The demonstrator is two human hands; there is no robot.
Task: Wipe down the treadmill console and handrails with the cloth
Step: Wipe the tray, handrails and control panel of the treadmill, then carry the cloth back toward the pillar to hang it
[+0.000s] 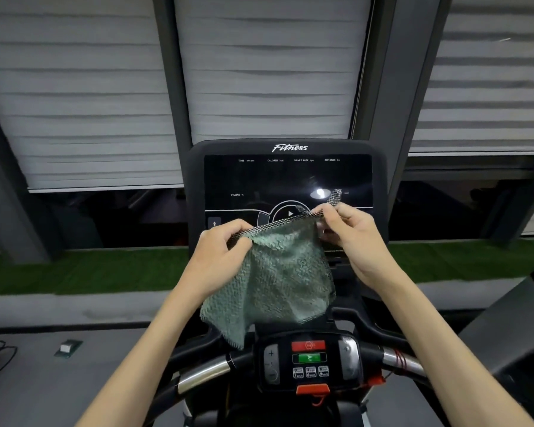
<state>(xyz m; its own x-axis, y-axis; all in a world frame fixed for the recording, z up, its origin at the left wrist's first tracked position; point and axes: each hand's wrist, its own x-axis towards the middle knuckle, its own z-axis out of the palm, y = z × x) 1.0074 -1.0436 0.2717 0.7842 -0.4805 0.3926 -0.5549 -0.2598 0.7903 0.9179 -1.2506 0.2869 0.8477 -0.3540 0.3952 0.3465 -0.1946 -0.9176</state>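
In the head view, at centre frame, the left hand (219,254) and right hand (356,238) each pinched the upper hem of the green cloth (278,278) with curled fingers. The cloth hung spread before the treadmill console (287,177), above the handrails (204,372) at the lower edge.

The console bezel (289,147) carries the white brand word "Fitness". Along the top of the dark screen (259,180) run "TIME", "CALORIES", "HEART RATE" and "DISTANCE"; lower left it reads "INCLINE %". A white play triangle (290,213) sits in a circle, and an up arrow (214,223) stands at the screen's left edge. On the lower control panel (285,386), a rocker key (271,363) shows "+" and "−"; the preset keys (310,371) bear digits too blurred to read.
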